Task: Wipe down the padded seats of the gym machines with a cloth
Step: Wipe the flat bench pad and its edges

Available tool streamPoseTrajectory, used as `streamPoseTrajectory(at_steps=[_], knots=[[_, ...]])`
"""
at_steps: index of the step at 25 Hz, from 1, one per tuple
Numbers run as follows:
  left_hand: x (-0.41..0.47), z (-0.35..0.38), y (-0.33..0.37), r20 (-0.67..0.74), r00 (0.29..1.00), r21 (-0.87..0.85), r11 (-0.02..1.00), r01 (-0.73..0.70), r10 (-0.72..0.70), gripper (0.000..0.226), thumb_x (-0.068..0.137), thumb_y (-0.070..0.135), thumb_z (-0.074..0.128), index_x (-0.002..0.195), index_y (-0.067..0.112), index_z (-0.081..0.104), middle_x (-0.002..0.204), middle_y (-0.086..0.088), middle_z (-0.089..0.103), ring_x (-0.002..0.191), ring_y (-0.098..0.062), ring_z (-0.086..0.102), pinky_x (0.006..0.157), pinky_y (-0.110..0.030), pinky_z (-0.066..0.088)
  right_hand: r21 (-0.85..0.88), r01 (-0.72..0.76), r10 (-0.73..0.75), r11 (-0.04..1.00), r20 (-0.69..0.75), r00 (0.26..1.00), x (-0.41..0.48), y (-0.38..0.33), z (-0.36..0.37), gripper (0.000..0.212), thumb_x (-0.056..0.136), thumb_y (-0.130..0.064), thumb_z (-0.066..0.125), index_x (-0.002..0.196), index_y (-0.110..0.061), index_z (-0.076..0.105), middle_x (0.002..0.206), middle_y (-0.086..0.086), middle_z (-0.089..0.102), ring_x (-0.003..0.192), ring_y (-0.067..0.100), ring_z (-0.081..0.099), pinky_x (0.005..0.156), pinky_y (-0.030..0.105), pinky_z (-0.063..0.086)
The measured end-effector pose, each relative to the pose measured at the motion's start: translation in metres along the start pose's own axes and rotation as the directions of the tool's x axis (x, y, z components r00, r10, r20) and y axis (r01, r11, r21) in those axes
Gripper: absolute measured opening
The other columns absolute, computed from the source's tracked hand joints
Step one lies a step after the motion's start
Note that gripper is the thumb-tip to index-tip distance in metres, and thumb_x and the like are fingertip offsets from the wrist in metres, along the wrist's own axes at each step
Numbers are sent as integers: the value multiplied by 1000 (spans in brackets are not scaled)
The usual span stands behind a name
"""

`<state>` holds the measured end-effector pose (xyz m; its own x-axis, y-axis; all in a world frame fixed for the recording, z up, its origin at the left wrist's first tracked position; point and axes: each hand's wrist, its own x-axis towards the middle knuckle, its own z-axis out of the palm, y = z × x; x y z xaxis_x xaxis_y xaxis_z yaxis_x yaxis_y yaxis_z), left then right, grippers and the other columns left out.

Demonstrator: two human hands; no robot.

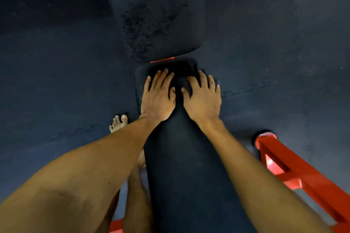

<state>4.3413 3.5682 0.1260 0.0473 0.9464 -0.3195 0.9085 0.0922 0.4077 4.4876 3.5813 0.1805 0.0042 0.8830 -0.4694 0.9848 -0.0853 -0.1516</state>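
Seemingly a dark cloth (pixel 182 84) lies bunched on the pad (pixel 181 157), near its far end. Soft and limp, it should be pressed flat. Left hand (pixel 158 98) and right hand (pixel 201 100) rest spread, fingers loose, flanking it.

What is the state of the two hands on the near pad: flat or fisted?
Flat. Left hand and right hand lie palm-down, fingers spread, on the pad.

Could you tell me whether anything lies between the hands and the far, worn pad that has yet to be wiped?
Nothing visible does. The left hand and right hand press a dark cloth on the near pad; only a narrow gap with a red strip separates it from the far pad.
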Motion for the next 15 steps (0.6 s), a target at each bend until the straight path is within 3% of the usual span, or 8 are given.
streamPoseTrajectory(at_steps=[3,6,9,12,15], knots=[[-2,0,2,2,1000,-34,999,4,-4,64,98,40,17,155,19,37,164,-2,32,154,-19,22,127,-45,11,-55,1,-1,999,-6,1000,-29,11,-2,48,100,-47,49,144,-28,51,160,9,39,148,40,31,121,60,24],[-5,-1,3,-2,1000,-96,995,30,-30,56,103,33,28,155,14,36,164,-4,31,154,-20,22,127,-42,10,-78,-71,74,994,44,996,2,-3,0,51,102,-49,42,150,-30,43,166,7,27,152,39,21,123,60,15],[-14,-10,0,-37,989,-265,956,126,-141,52,105,19,41,155,7,34,164,-10,29,153,-22,22,127,-38,13,-46,-134,138,990,100,985,50,-35,1,52,105,-46,32,155,-31,33,170,6,15,156,38,7,123,62,3],[-26,-17,-7,-33,972,-313,926,211,-232,56,104,12,40,157,5,26,167,-12,18,156,-23,13,128,-36,8,-80,3,5,997,107,994,46,-54,5,51,105,-46,35,154,-31,36,168,6,20,157,34,7,124,60,1],[-43,-16,-9,26,959,-323,906,274,-281,59,104,10,35,159,3,16,169,-13,7,157,-23,2,128,-37,2,-114,223,-219,968,41,975,-17,-36,8,49,100,-47,47,147,-32,48,162,7,35,154,33,22,124,59,13]])
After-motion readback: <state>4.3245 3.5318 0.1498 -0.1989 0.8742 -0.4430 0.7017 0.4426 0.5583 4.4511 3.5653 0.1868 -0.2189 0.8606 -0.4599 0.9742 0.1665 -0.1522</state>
